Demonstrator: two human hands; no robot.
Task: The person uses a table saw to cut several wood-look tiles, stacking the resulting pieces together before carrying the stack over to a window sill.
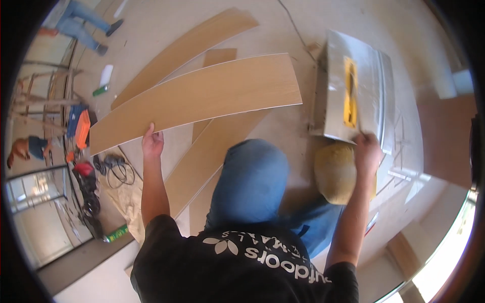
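bare subfloor strewn with light wood planks; left hand grips the long plank at its near edge, right hand closed on the table saw edge.

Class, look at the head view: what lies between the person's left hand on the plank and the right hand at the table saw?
The person's raised knee in blue jeans and more planks on the floor, in the head view.

Left hand grips the lower edge of a long wooden plank, lifted over more planks on the floor. Right hand rests at the near edge of the table saw.
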